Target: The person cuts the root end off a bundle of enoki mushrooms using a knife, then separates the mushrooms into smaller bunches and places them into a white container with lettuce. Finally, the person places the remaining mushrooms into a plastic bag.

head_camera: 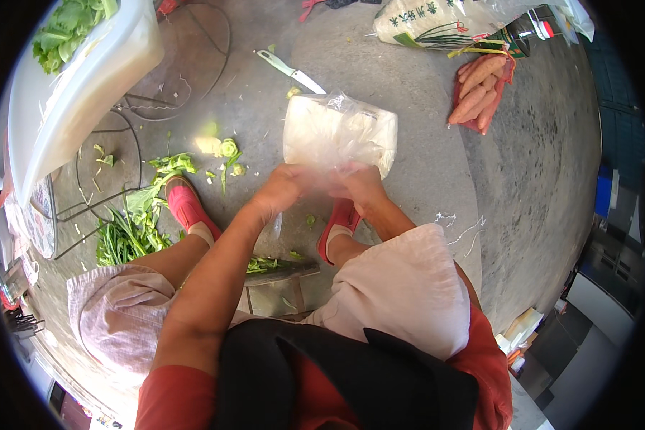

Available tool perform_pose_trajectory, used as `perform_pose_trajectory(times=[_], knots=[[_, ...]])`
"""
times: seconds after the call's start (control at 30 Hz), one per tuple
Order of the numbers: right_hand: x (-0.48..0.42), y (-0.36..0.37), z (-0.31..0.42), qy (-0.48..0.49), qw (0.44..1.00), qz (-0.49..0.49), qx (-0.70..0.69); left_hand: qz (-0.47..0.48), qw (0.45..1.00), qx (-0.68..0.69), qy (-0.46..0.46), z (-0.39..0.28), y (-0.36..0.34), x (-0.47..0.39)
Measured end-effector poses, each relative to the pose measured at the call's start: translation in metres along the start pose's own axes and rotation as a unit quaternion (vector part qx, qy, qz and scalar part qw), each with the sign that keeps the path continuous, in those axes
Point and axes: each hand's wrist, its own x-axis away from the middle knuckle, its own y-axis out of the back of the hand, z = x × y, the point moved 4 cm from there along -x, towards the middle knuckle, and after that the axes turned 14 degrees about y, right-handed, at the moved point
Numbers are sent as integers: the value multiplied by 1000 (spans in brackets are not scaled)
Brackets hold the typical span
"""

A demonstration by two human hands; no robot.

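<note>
Between my feet and the knife is a clear plastic bag (341,129) filled with a pale, cream-coloured block-like mass; I cannot tell what food it is. My left hand (286,187) pinches the near edge of the bag, fingers blurred. Close beside it, my right hand (359,185) grips the same gathered edge, its fingers curled inward. Just beyond the bag a kitchen knife (290,71) with a pale green handle lies on the concrete floor, its blade tip near the bag's far edge.
Leafy greens (134,231) and cut trimmings (227,148) lie at left by a red shoe (185,201). A white plastic basin (86,102) holding lettuce stands upper left, near a wire frame (140,156). Sweet potatoes (478,91), a printed sack (441,21) and a dark bottle (521,32) are upper right.
</note>
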Motion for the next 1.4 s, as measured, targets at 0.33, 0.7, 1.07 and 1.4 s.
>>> perform_pose_trajectory(times=[0.33,0.7,1.07,1.4], knots=[[1,28,35,228,795,83,556,-142,967,-148,-150,53,-24,-63],[-26,72,31,151,969,-33,194,-159,979,122,-47,-11,26,-35],[-34,38,45,69,962,227,136,48,977,208,-30,-53,-4,-40],[-22,37,41,278,795,225,491,-110,977,180,-25,-68,12,-48]])
